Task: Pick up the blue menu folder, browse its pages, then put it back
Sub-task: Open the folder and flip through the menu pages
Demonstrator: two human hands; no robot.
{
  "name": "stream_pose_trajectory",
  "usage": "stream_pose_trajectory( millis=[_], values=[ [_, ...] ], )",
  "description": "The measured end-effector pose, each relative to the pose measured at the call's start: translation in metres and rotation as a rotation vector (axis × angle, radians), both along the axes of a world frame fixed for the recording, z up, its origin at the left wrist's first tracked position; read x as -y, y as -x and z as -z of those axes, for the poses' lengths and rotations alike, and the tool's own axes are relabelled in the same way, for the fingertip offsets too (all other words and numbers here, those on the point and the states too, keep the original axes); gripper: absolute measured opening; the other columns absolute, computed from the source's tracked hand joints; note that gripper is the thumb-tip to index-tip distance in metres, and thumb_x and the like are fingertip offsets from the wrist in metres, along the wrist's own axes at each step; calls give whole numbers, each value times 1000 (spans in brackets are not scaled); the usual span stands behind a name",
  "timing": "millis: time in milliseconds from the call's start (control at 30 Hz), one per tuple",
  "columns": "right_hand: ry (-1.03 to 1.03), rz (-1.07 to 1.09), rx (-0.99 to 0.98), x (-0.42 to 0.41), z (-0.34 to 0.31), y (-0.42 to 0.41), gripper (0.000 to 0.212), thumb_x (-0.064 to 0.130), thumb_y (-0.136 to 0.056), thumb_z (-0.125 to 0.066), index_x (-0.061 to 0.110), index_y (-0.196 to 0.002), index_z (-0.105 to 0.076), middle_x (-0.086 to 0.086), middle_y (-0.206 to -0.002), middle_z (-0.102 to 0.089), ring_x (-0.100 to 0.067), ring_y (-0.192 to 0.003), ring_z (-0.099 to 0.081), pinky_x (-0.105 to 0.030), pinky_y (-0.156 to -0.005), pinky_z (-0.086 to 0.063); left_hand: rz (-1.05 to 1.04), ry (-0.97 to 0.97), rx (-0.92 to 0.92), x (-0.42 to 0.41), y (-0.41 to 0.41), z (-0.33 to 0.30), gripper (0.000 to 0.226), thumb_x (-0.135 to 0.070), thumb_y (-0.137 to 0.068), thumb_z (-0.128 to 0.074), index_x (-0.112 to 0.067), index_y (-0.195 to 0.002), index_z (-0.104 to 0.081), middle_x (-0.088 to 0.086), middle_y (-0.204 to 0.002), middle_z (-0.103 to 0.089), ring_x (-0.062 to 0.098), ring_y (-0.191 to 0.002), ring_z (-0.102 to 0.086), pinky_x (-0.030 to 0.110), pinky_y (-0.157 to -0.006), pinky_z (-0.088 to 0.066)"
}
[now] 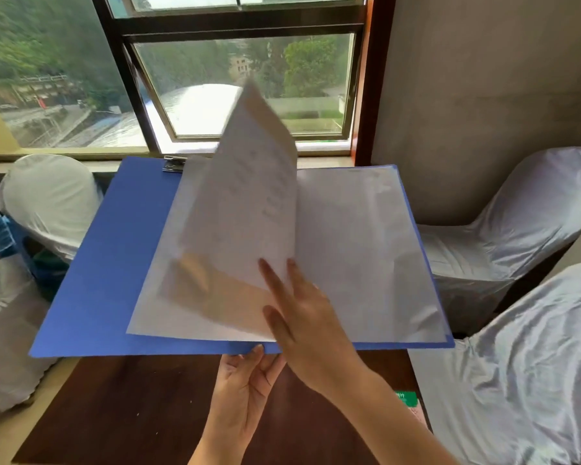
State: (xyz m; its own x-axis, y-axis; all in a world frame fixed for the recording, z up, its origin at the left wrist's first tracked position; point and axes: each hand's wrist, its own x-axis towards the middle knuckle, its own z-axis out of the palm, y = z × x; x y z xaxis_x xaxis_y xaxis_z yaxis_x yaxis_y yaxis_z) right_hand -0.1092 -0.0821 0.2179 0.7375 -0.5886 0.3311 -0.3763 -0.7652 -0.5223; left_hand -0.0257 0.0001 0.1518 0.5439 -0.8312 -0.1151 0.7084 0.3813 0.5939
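An open menu folder (91, 263) is held above a table (141, 407), a raised page (249, 182) at its centre. Behind, at 12 o'clock, a window (239, 78). Covered chairs at 9 o'clock (47, 196) and 3 o'clock (517, 229).

I see the left hand (249, 374) palm-up, fingers curled in a grip. The right hand (302, 317) reaches forward, 2 fingers (270, 273) extended, loose.
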Motion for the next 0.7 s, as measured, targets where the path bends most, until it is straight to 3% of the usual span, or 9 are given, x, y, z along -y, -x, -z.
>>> stream_pose_trajectory(
  millis=[100, 200, 267, 367, 433, 500, 567, 667, 700],
  values=[
    [120, -9, -88, -10, 15, -5, 54, 49, -96, -19, 48, -138, 16, 0, -158, 2, -20, -142, 13, -45, -113, 12, 11, -6, 13, -4, 3, 0, 35, -4, -77, -52, -9, -111, -60, 14, -94, -75, 23, -80, -73, 31, -62, -61],
    [233, -5, -208, -11, 21, -3, 51, 47, -96, -17, 35, -145, -9, 2, -158, -3, -19, -141, 16, -47, -107, 23, 10, -3, 10, -7, 4, 1, 34, -7, -76, -52, -9, -108, -63, 14, -92, -75, 21, -77, -73, 29, -59, -60],
    [225, -73, -217, -12, 18, 1, 48, 44, -97, -20, 30, -143, -24, 3, -157, -15, -17, -143, 5, -49, -110, 18, 6, -4, -3, -7, 4, 0, 34, -8, -76, -58, -9, -110, -62, 15, -94, -74, 21, -79, -73, 30, -61, -61],
    [79, -93, 26, -4, 2, 18, 41, 35, -95, -34, 28, -135, -41, 2, -147, -40, -12, -138, -28, -51, -116, -11, 21, 24, -24, -6, 1, -1, 31, -1, -77, -60, -9, -107, -63, 15, -94, -74, 25, -83, -73, 33, -65, -60],
    [143, 125, 218, 14, -5, 41, 40, 29, -89, -44, 23, -129, -51, -5, -139, -49, -20, -130, -42, -54, -109, -26, 13, 19, -47, -6, -3, 1, 35, 4, -79, -51, -15, -105, -64, 12, -95, -75, 26, -86, -72, 34, -66, -60],
    [241, 397, 261, 38, -9, 72, 47, 19, -84, -60, 17, -130, -51, -20, -139, -44, -35, -130, -39, -56, -104, -31, -6, 17, -66, -7, -7, 2, 37, 4, -77, -50, -19, -102, -66, 10, -94, -75, 26, -85, -73, 35, -64, -60],
    [62, 491, 240, 61, -12, 106, 67, 7, -77, -71, 20, -136, -42, -23, -140, -39, -39, -127, -39, -49, -101, -35, -21, 21, -72, -6, -9, 1, 40, 4, -77, -50, -21, -102, -68, 8, -97, -75, 25, -89, -72, 35, -65, -60],
    [-593, 219, 371, 80, -20, 144, 70, -2, -80, -64, 42, -130, -40, -7, -123, -58, -20, -106, -63, -26, -81, -54, -42, 24, -75, -5, -12, 2, 42, 5, -78, -48, -23, -103, -69, 7, -104, -74, 25, -96, -70, 34, -65, -60],
    [-659, 146, 381, 83, -21, 153, 67, -3, -81, -62, 44, -125, -44, -5, -115, -63, -15, -98, -67, -23, -72, -57, -47, 26, -74, -4, -13, 2, 43, 4, -79, -48, -24, -104, -68, 6, -104, -74, 25, -96, -70, 34, -65, -60]
  ],
)
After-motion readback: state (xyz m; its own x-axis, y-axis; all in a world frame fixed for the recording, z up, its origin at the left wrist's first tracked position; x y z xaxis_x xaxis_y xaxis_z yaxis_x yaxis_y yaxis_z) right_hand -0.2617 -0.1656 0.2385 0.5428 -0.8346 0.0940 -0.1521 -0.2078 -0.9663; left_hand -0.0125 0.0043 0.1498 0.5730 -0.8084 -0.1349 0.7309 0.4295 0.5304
